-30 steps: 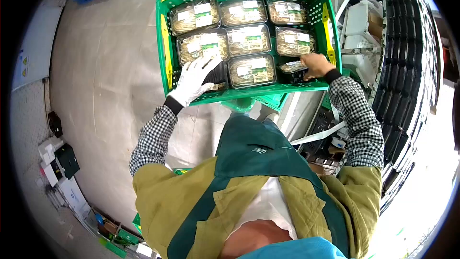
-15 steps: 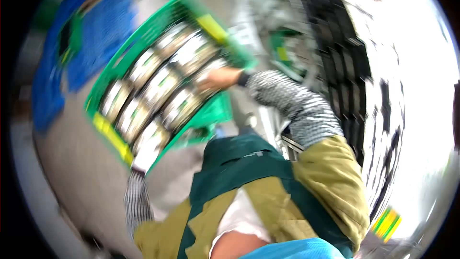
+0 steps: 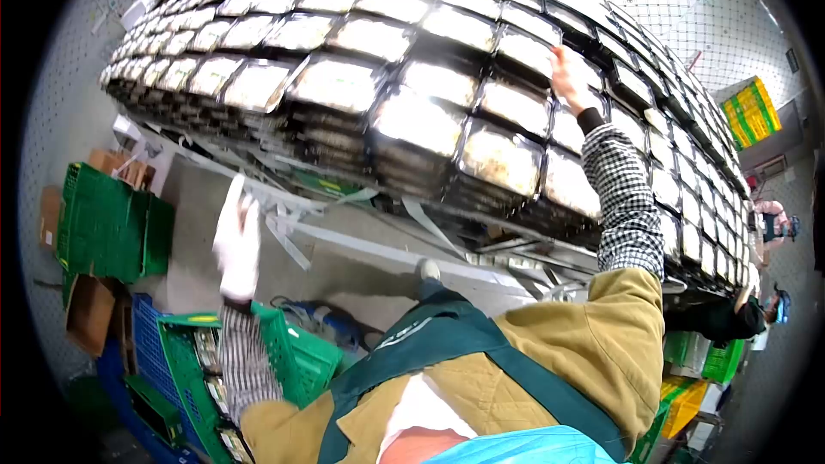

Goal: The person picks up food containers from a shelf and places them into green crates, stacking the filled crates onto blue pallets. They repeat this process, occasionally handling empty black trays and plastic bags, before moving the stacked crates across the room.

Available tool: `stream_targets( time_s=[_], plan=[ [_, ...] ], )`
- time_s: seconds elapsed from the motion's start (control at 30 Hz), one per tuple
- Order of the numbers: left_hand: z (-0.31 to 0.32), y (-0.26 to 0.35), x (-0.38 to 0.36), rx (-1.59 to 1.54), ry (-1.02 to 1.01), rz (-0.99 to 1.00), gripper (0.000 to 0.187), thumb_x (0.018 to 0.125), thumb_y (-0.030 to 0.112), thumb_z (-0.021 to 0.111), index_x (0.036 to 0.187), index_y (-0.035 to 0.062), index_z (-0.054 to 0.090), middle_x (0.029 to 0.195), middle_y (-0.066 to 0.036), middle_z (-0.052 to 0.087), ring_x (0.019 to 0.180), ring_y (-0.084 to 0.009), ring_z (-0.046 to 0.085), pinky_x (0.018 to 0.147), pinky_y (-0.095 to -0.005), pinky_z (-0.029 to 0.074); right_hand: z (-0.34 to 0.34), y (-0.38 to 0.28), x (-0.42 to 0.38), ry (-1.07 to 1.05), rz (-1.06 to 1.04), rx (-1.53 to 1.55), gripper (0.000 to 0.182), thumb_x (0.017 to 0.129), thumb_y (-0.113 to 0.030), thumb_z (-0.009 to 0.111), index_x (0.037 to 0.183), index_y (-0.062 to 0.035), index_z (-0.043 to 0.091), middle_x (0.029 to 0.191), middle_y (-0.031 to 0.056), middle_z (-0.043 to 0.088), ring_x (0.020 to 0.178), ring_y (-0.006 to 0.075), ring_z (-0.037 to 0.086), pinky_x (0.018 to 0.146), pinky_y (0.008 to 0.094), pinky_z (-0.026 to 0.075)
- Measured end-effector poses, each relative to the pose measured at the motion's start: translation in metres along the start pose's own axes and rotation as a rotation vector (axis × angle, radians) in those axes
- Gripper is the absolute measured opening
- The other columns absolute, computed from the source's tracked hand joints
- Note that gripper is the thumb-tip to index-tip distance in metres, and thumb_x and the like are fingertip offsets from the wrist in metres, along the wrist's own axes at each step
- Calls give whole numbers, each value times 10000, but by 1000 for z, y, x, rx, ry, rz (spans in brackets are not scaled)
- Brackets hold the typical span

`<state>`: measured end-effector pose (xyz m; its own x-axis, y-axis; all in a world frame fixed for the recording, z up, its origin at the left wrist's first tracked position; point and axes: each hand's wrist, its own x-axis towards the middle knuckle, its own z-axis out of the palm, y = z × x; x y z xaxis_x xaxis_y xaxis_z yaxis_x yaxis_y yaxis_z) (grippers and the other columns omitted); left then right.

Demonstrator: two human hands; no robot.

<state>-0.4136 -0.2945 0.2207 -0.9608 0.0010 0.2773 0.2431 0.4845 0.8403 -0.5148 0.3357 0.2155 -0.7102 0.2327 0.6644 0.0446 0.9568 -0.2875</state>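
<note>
Clear-lidded black trays (image 3: 501, 157) stand in rows of stacks across a wide table. My right hand (image 3: 569, 79), bare, reaches over them at the upper right, its fingers on or just above the lids; whether it grips one is unclear. My left hand (image 3: 236, 245), in a white glove and blurred, is raised in front of the table's near edge with its fingers extended and nothing in it. Below it, partly hidden by my left sleeve, a green crate (image 3: 185, 352) holds several of the same packs.
Green crates (image 3: 99, 223) and an open cardboard box (image 3: 90, 314) stand at the left. Grey straps (image 3: 361, 245) hang along the table's near side. Another green crate (image 3: 301, 361) sits near my legs. Two other people (image 3: 718, 320) are at the far right.
The view has swung from the filled green crate to the table of stacked trays. Both hands have left the crate; the right now reaches over the stacks, the left is lifted in the air.
</note>
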Motion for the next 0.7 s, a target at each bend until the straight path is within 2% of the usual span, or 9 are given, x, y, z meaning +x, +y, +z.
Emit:
stream_targets(
  time_s=[0.1,0.13,0.17,0.2,0.23,0.43,0.57,0.63,0.7],
  plan=[
    [132,88,138,217,-57,251,415,899,96,525,1293,4,439,1228,-149,537,1095,-250,546,910,-337,434,16,132,34,-169,358,-288,470,895,-427,472,981,22,582,936,252,622,916,392,597,813,430,457],
    [185,77,194,369,-71,288,376,869,138,537,1226,26,498,1110,-161,575,1000,-280,569,847,-378,455,12,130,41,-269,299,-305,412,914,-378,422,995,-2,570,953,253,620,917,398,600,810,466,461],
    [230,56,239,334,50,843,330,813,155,566,1124,45,549,999,-169,589,933,-303,571,802,-406,466,6,120,46,-367,232,-319,363,933,-328,373,1009,-26,558,969,254,618,918,405,603,807,501,465],
    [266,108,258,529,-69,498,319,788,167,558,1086,54,560,964,-183,585,905,-314,568,771,-409,473,23,129,57,-391,345,-300,421,939,-373,348,1007,-15,559,932,277,614,889,421,603,776,523,462],
    [303,94,291,733,-36,860,320,802,219,529,1061,35,561,956,-183,586,911,-326,571,771,-419,474,11,98,62,-408,364,-252,515,941,-413,324,985,25,592,923,294,610,916,435,590,808,502,456],
    [454,111,391,524,-161,-32,488,871,425,461,1105,12,572,1057,-198,613,1019,-328,581,872,-421,450,91,143,76,-191,556,74,456,868,-302,404,865,106,608,920,330,592,919,451,577,831,474,433],
    [466,115,390,601,-146,81,362,826,377,554,952,51,648,1038,-175,631,1003,-302,600,847,-386,469,92,151,70,-246,500,96,379,869,-250,439,841,98,586,877,321,588,872,462,570,776,474,448],
    [495,75,430,935,-277,300,253,795,295,569,835,61,656,978,-156,641,900,-285,623,780,-388,485,114,182,58,-170,417,110,366,892,-265,432,783,69,535,856,284,570,819,443,556,729,492,434],
    [467,95,429,1084,-424,945,141,727,146,558,763,51,656,705,-104,617,635,-269,580,566,-428,465,124,211,56,-216,437,135,379,899,-275,433,826,83,532,833,281,575,777,403,571,703,473,439]
  ],
)
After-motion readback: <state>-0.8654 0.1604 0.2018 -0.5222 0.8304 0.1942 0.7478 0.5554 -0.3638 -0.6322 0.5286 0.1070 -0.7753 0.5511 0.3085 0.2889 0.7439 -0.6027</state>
